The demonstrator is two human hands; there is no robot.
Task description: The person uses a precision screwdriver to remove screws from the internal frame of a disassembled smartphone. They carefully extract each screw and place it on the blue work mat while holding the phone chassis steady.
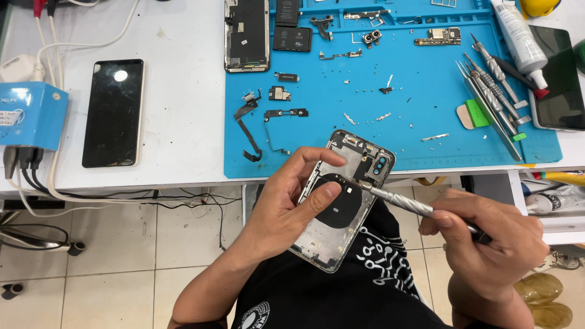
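My right hand [487, 240] had its grip closed around a screwdriver [402, 202], shaft running up-left, tip on the phone housing [341, 201] beside its camera cutout. Left hand [286, 207] clamped that housing, thumb on the dark round coil, over my lap just below the table [183, 122] edge. Housing's long axis ran lower-left to upper-right, across the shaft.

Bare metal phone housing [338, 213], knurled steel screwdriver [402, 202], matt blue rubbery mat [365, 140], glossy black phone [113, 113].
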